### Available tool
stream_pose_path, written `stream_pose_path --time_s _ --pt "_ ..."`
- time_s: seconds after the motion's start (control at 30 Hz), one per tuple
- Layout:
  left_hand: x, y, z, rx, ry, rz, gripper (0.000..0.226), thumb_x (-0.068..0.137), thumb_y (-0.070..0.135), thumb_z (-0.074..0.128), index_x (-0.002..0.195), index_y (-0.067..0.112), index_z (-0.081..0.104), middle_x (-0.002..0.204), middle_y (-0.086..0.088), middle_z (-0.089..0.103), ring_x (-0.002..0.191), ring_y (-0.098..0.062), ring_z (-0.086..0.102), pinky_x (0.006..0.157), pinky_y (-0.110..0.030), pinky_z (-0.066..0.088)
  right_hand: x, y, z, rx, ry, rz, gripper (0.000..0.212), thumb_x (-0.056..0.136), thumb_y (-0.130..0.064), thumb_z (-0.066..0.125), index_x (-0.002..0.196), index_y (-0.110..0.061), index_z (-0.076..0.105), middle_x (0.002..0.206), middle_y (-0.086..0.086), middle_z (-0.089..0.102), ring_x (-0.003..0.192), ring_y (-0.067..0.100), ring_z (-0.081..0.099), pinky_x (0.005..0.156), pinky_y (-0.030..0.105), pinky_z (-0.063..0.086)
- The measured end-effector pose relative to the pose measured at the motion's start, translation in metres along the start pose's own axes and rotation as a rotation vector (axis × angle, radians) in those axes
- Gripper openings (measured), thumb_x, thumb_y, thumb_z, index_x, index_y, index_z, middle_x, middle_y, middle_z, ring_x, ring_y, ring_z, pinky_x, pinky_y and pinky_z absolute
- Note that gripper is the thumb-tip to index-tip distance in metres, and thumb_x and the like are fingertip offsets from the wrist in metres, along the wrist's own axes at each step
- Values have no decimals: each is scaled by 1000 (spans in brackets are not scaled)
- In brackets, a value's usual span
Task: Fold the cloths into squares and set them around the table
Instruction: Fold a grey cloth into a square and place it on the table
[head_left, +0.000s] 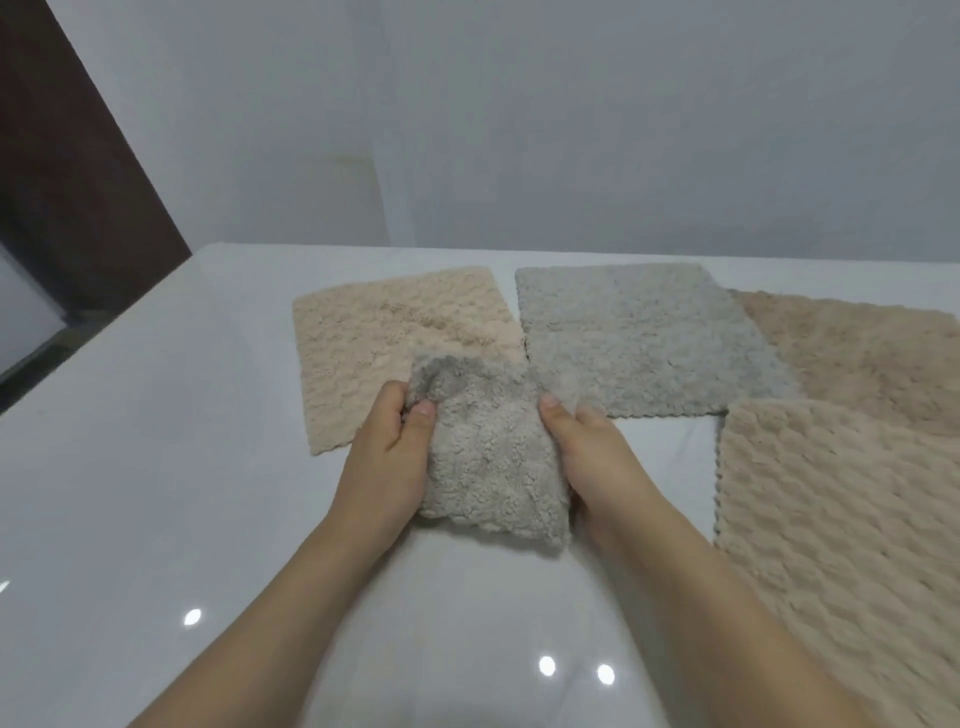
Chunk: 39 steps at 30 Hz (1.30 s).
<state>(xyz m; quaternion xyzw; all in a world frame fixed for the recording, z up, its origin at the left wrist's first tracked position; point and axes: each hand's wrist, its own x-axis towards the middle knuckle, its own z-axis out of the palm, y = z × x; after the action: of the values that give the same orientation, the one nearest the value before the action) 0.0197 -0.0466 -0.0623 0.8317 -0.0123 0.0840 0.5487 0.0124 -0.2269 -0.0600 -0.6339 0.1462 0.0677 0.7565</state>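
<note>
Tabletop (156, 493): white, glossy, with light reflections near the front edge; slick surface, so I judged cloths could slide on it.
Left hand (387, 457): gripped the left edge of the folded grey cloth (488, 457), thumb on top, fingers curled under.
Right hand (587, 457): held the right edge of the same cloth, thumb (556, 415) pressed on top, the other fingers hidden beneath.
Folded grey cloth: at centre, between both hands, far end lifted and bunched, near end low toward the tabletop; its far corner overlapped the peach cloth (395, 338).
Risk, fold: thick pile looked springy; releasing either hand before pressing flat could let the layers open, giving an uneven shape instead of a square.
Risk, neighbours: setting down at 12 o'clock could drag or rumple the peach cloth at 11 o'clock.
Beige cloth (831, 545): unfolded at 3 o'clock, close to the right forearm; the arm could catch it.
Flat grey cloth (644, 338): unfolded at 1 o'clock.
Tan cloth (872, 353): farthest, 2 o'clock, partly under its neighbours.
</note>
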Motion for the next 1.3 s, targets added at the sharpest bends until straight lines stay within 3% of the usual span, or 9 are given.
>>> stream_pose_path --time_s 0.13,0.2,0.37,0.47,0.53,0.67,0.87,1.07,1.3 --pt "38 58 2 60 -135 -302 25 94 18 49 70 17 41 71 -1 49 69 -20 47 60 -35 30 -10 -61 3 -398 197 -62 28 103 -39 34 106 -13 43 104 1 55 94 19 52 72 31 38" --pt "46 91 3 98 -162 -367 24 94 24 44 73 15 47 77 -3 56 74 -22 53 62 -35 35 -23 -93 2 -451 245 -76 24 104 -35 32 107 -13 40 101 -1 53 95 23 52 74 33 36" --pt "43 161 2 212 -216 -340 36 99 39 30 83 15 51 82 3 53 80 -19 51 65 -35 34 -60 -147 13 -458 408 -65 35 103 -44 28 105 -13 45 88 -4 53 83 17 53 72 33 36" --pt "43 183 -9 258 -181 -299 44 102 48 30 91 13 54 87 -1 56 80 -20 53 67 -35 35 -71 -163 22 -401 480 -31 39 102 -46 28 108 -12 47 102 -2 58 96 22 56 78 34 41" --pt "47 185 -20 255 -194 -287 44 104 47 29 87 13 52 84 -2 56 75 -18 52 63 -34 34 -72 -167 28 -353 509 2 37 103 -43 30 113 -12 47 119 2 58 109 25 55 90 36 44" --pt "54 179 -49 271 -258 -303 41 105 41 29 96 9 52 82 1 50 74 -17 47 62 -33 31 -71 -166 57 -287 563 60 30 101 -44 35 93 -18 47 95 2 58 94 25 59 85 40 49" --pt "77 152 -107 348 -265 -254 42 106 40 26 100 7 53 87 -2 53 80 -23 50 68 -33 35 -65 -163 125 -227 581 89 28 100 -46 35 89 -22 46 95 3 59 89 21 59 89 48 51" --pt "94 143 -139 374 -232 -247 40 106 40 25 101 8 50 90 -6 56 81 -26 51 68 -33 35 -42 -154 156 -167 538 93 25 99 -47 37 94 -27 49 100 -2 58 96 19 57 95 47 48" --pt "110 110 -214 367 -292 -250 44 106 40 24 109 6 53 106 -14 64 86 -25 53 71 -32 37 -46 -143 238 -62 523 176 40 95 -55 38 123 -27 45 122 0 53 115 25 51 103 51 43"
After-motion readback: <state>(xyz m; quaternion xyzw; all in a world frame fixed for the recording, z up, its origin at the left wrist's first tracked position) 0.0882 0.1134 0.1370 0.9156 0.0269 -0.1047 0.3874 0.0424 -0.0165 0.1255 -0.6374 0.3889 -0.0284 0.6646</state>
